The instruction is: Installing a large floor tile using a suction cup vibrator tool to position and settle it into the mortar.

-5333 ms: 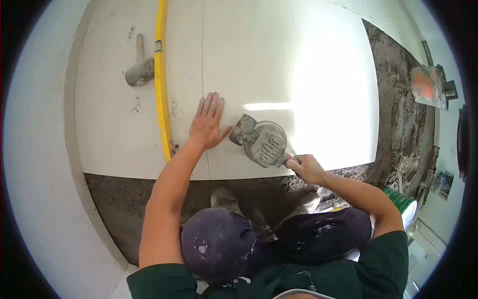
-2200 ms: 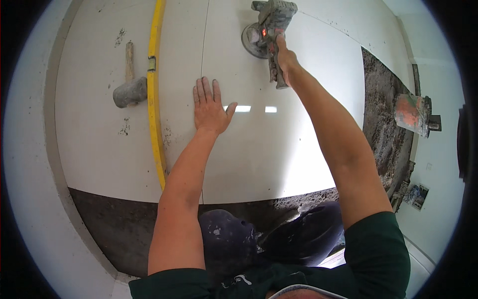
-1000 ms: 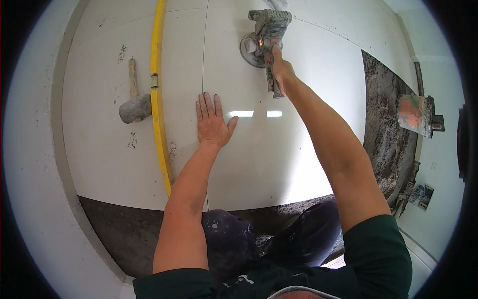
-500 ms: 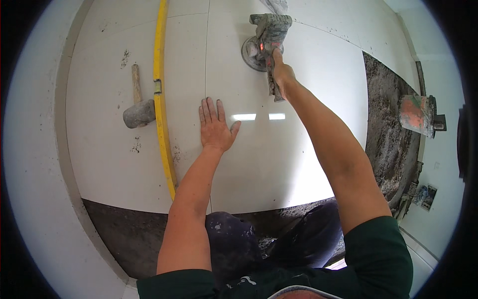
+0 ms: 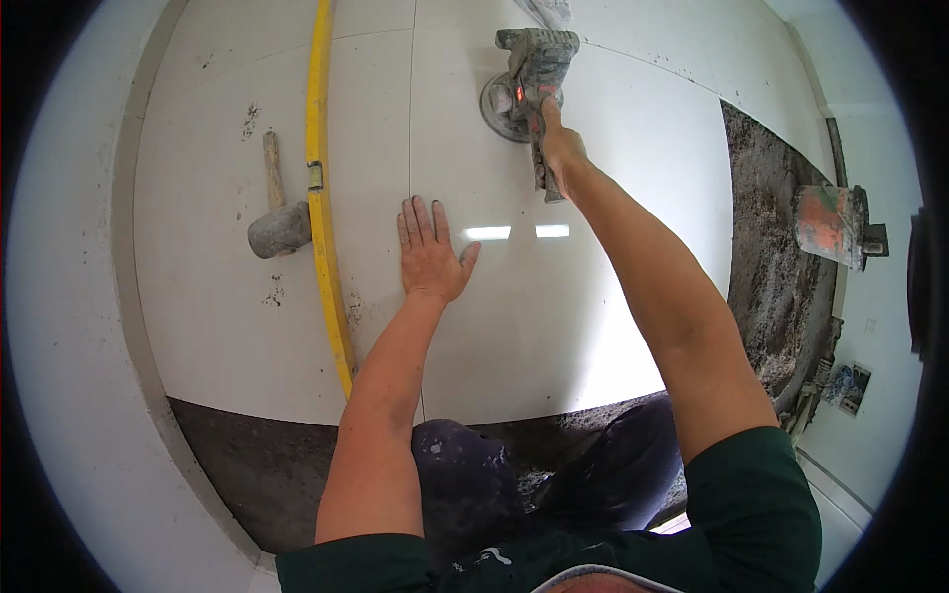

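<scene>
My right hand (image 5: 561, 153) is wrapped round the handle of a grey, dust-caked tile vibrator (image 5: 542, 74) with a round suction pad and a small red lit display. The pad rests on a large white floor tile (image 5: 633, 198). My left hand (image 5: 432, 259) lies flat with fingers spread, its palm down on the tile close to the seam. Left of that hand a long yellow spirit level (image 5: 326, 237) stretches across the tiles. Against the level's far side lies a rubber mallet (image 5: 280, 229) with a grey head and wooden handle.
Dark mortar bed (image 5: 781, 257) shows along the right, and another strip (image 5: 247, 450) runs along the near edge by my knees. An orange, mortar-smeared bucket (image 5: 830, 225) lies at the right wall. A crumpled plastic bag (image 5: 549, 12) is at the far edge. Walls bound both sides.
Almost nothing differs. The view has shifted very slightly; both hands and the tile vibrator keep their places on the tile.
</scene>
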